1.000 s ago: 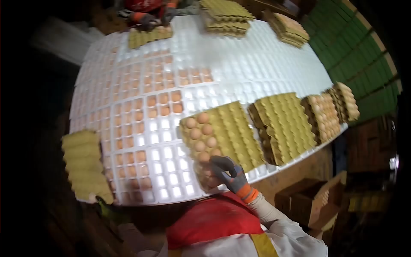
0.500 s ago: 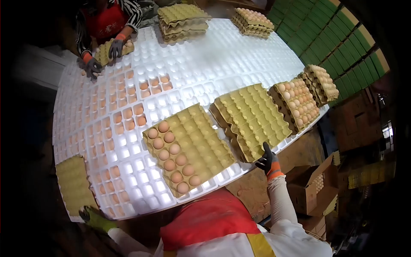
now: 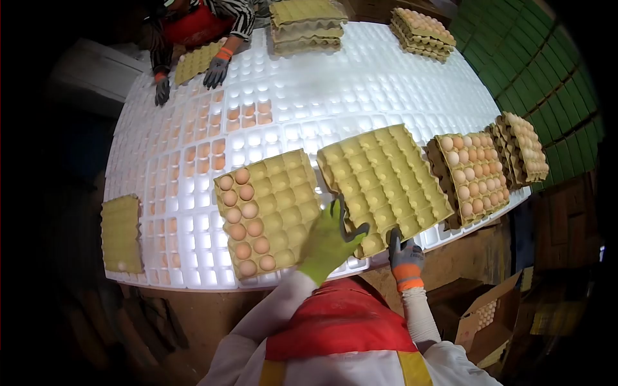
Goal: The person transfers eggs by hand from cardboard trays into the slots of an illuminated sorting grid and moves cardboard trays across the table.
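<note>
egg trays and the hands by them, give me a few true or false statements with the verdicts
1. The person's left hand is at an edge of the eggless tray. True.
2. The person's right hand is bare. False: it is gloved in grey and orange.
3. An egg-filled tray sits to the right of the eggless tray. True.
4. The partly filled tray has its eggs along its right side. False: they sit in two lines along its left side.
5. A co-worker's striped sleeve shows near the top of the view. True.
</note>
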### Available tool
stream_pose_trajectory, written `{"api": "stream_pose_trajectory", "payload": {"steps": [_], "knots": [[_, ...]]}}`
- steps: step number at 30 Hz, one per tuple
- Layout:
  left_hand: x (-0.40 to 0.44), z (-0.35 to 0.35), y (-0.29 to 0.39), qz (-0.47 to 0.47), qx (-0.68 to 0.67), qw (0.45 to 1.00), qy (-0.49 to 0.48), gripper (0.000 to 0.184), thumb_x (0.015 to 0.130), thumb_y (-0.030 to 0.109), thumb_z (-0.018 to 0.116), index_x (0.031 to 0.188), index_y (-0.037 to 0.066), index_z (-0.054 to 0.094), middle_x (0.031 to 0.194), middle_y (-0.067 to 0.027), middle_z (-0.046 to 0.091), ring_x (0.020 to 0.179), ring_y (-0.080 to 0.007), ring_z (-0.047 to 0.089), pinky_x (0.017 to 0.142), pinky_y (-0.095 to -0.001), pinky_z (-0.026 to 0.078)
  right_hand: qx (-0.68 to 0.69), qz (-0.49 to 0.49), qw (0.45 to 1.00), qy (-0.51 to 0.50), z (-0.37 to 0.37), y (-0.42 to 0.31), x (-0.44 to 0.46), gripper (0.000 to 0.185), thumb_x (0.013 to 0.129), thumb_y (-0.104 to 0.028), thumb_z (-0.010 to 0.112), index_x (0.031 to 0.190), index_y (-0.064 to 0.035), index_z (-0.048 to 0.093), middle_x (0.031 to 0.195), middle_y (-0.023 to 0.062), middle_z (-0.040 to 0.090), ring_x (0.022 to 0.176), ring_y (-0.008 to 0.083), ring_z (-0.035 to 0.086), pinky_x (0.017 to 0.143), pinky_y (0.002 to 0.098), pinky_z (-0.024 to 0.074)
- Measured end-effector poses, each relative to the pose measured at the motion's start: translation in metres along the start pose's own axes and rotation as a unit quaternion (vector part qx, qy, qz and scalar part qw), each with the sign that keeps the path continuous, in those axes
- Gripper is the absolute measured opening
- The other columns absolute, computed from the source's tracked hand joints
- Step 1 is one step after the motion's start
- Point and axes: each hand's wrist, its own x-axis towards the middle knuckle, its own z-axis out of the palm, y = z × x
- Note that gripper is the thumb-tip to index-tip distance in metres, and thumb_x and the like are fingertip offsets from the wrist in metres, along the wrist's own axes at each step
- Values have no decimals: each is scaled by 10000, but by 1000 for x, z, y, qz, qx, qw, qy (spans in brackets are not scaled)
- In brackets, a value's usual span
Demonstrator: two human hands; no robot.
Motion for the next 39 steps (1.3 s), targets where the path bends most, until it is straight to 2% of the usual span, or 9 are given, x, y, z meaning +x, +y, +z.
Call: {"api": "stream_pose_trajectory", "payload": {"steps": [4, 9, 11, 14, 23, 30, 31, 36, 39], "knots": [[21, 39, -6, -9, 125, 989, 82, 854, 847, 485, 732, 1487, 13, 422, 1376, -266, 488, 1241, -440, 508, 1030, -485, 455, 31, -17, 982, 185, 63, -3, 3, 435, 957, -264, 607, 1390, -239, 590, 1220, 210, 645, 895, 406, 687, 755, 480, 561], [26, 24, -10, 4, 207, 977, -45, 780, 830, 449, 739, 1477, 95, 486, 1393, -279, 482, 1237, -417, 526, 994, -457, 485, 180, 42, 980, -75, 25, 14, 14, 517, 928, -375, 698, 1356, -117, 569, 1108, 207, 684, 787, 332, 713, 632, 441, 573], [32, 22, -12, 22, 208, 977, -37, 741, 830, 440, 737, 1463, 125, 514, 1386, -281, 488, 1230, -417, 532, 989, -457, 488, 533, 288, 781, -150, -5, -8, 21, 614, 891, -432, 757, 1356, -88, 553, 1003, 185, 705, 669, 282, 711, 527, 392, 561], [30, 16, -17, 56, 180, 982, -30, 702, 826, 427, 750, 1435, 141, 550, 1379, -286, 503, 1208, -435, 547, 1002, -474, 485, 749, 242, 615, -41, 44, -11, 27, 557, 860, -350, 817, 1268, -53, 584, 904, 102, 700, 549, 214, 659, 439, 346, 531], [3, 7, 11, 155, -34, 976, 148, 783, 755, 165, 842, 1464, 92, 516, 1497, -271, 409, 1311, -450, 501, 1064, -466, 475, 758, 140, 609, 188, 8, -16, 3, 479, 887, -64, 705, 1344, -1, 573, 1216, 131, 667, 1127, 263, 623, 897, 379, 541], [16, 14, 43, 299, -170, 939, 3, 588, 914, 109, 705, 1471, 115, 516, 1511, -154, 464, 1231, -333, 589, 1019, -405, 520, 857, 109, 499, 74, -98, 208, 64, 524, 985, -387, 588, 1391, -58, 557, 1339, 138, 635, 1208, 312, 612, 998, 468, 509], [1, 13, 32, 271, -203, 940, -29, 525, 926, 127, 697, 1432, 108, 558, 1446, -134, 539, 1216, -322, 596, 1009, -404, 520, 869, -115, 446, -182, -73, 315, 100, 502, 995, -406, 557, 1381, -84, 574, 1317, 139, 648, 1187, 295, 625, 990, 438, 508], [-101, -78, -47, 63, 40, 983, 165, 375, 852, 72, 735, 1220, 77, 663, 1242, -124, 661, 1125, -324, 617, 945, -427, 497, 567, -17, 809, 155, -46, 413, 119, 626, 943, -39, 634, 1511, -60, 370, 1257, 127, 665, 1089, 239, 640, 1016, 378, 476], [-155, -132, -93, -38, 184, 954, 233, 437, 781, 101, 776, 1203, 104, 662, 1149, -99, 671, 1023, -341, 631, 858, -451, 528, 593, 2, 785, 178, -37, 401, 107, 683, 933, 5, 628, 1541, -77, 326, 1336, 119, 622, 1110, 246, 626, 1029, 367, 464]]}}
